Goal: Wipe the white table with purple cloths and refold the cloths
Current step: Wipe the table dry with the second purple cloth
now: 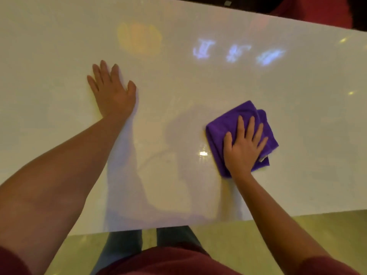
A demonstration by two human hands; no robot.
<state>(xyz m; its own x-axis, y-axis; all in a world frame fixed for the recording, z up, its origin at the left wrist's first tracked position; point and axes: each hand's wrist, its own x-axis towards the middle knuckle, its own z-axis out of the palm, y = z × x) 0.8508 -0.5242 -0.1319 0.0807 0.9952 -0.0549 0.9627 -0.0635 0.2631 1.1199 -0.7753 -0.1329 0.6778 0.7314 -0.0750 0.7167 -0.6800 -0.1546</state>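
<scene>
A glossy white table (178,80) fills most of the head view. A folded purple cloth (230,126) lies on it right of centre, with a small label at its near right edge. My right hand (243,147) presses flat on top of the cloth, fingers spread and pointing away from me. My left hand (113,92) rests palm down on the bare tabletop to the left, fingers apart, holding nothing. Only one cloth is in view.
The table's near edge (198,223) runs just in front of my legs, over a pale greenish floor (297,231). Coloured light reflections (204,49) show on the far tabletop. Dark red seating (297,8) lies beyond the far edge at top right.
</scene>
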